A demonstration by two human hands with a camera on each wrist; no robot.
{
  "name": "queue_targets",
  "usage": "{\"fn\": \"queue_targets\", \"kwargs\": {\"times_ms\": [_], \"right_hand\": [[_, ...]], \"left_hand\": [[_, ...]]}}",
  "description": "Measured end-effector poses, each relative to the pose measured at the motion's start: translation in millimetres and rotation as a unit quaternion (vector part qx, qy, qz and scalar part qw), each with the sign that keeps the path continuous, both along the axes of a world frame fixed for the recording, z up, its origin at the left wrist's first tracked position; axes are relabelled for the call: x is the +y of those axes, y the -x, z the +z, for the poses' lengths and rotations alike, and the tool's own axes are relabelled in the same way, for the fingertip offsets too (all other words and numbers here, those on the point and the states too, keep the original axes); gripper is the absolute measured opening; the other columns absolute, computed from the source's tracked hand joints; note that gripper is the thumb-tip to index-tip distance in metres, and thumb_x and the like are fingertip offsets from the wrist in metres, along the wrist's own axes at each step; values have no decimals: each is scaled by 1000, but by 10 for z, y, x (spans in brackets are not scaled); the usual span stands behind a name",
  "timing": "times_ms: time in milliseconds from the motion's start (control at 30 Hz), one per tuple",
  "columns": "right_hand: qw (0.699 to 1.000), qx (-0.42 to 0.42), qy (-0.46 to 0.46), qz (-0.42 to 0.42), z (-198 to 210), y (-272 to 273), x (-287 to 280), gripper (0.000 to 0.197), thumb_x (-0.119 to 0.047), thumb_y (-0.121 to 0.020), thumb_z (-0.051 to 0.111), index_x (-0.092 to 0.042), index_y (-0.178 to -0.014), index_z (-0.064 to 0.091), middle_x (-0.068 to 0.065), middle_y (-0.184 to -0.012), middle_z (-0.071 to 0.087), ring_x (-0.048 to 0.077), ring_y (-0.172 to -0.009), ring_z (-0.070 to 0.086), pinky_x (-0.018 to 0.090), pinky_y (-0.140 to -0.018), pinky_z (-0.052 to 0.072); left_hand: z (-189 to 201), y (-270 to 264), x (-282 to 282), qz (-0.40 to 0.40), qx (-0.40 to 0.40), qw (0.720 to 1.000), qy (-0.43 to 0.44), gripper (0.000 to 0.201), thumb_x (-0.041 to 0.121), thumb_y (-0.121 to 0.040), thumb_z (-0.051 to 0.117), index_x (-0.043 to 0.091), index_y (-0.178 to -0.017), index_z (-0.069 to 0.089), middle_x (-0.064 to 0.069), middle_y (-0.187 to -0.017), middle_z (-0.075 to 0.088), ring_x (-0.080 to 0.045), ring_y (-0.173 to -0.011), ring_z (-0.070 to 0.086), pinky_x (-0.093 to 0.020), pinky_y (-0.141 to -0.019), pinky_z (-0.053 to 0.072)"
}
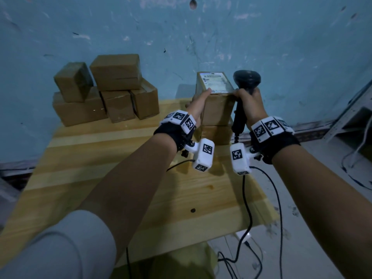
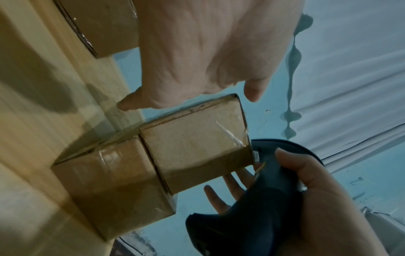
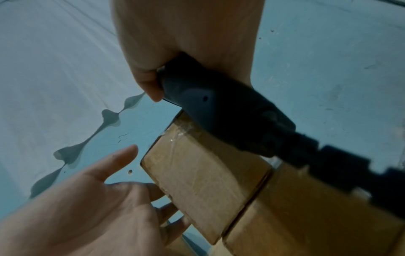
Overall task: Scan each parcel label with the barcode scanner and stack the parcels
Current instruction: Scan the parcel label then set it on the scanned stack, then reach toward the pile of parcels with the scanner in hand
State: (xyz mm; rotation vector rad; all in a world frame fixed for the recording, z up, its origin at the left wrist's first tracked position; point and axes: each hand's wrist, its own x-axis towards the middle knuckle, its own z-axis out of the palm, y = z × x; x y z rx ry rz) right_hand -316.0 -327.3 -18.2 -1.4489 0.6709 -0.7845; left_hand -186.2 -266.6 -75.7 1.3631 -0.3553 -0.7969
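At the table's back right, a brown parcel (image 1: 218, 109) with a white label (image 1: 215, 82) on top sits on a second parcel (image 1: 216, 133). My left hand (image 1: 198, 104) presses flat against the top parcel's left side, fingers straight and thumb up at the label's edge. My right hand (image 1: 248, 102) grips the black barcode scanner (image 1: 247, 78) at the parcel's right side, scanner head above the label's level. The left wrist view shows the top parcel (image 2: 192, 143), the lower parcel (image 2: 114, 187) and the scanner (image 2: 274, 199). The right wrist view shows the scanner handle (image 3: 219, 112) against the top parcel (image 3: 203, 181).
Several plain brown parcels (image 1: 104, 91) are piled at the back left of the wooden table (image 1: 120, 178), against a blue wall. Black cables (image 1: 247, 218) hang off the table's right edge to the floor. A metal rack (image 1: 354, 117) stands at the far right.
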Motion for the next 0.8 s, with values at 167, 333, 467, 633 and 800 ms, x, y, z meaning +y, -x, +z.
{"fn": "queue_targets", "kwargs": {"times_ms": [167, 333, 467, 633, 800], "right_hand": [[1000, 1, 29, -9, 96, 92, 47, 29, -11, -88, 54, -14, -110, 35, -4, -83, 46, 6, -75, 47, 22, -65, 38], [997, -20, 67, -33, 243, 191, 200, 37, -11, -89, 54, -8, -123, 39, -7, -80, 43, 1, -70, 44, 12, -55, 36], [996, -28, 84, -24, 340, 229, 388, 39, -10, -89, 55, -5, -125, 40, -7, -83, 45, 12, -84, 49, 9, -57, 35], [995, -22, 96, 3, 472, 134, 712, 40, -11, -86, 56, -3, -123, 42, 4, -99, 49, 18, -97, 47, 24, -73, 39], [993, 3, 110, 31, 547, -91, 953, 35, -17, -85, 58, -9, -115, 42, 5, -101, 48, 20, -96, 47, 30, -84, 37]], "left_hand": [[128, 58, 213, -3, -12, 1000, -14, 104, 74, -43, 61, 29, -135, 44, -6, -137, 50, -26, -122, 51, -45, -103, 42], [484, 345, 667, 15, -44, 999, -25, 96, 68, -65, 58, 23, -145, 30, -6, -153, 30, -26, -137, 34, -43, -115, 26], [596, 362, 973, 42, -66, 996, -51, 73, 56, -90, 42, 23, -149, 16, -3, -159, 8, -23, -146, 11, -44, -116, 12], [752, 332, 1304, 65, -56, 996, -38, 76, 54, -88, 47, 20, -149, 16, -5, -158, 13, -25, -145, 14, -46, -116, 13], [974, 206, 1656, 77, -82, 993, -47, 92, 63, -76, 53, 18, -149, 20, -8, -156, 20, -28, -143, 24, -46, -117, 19]]}}
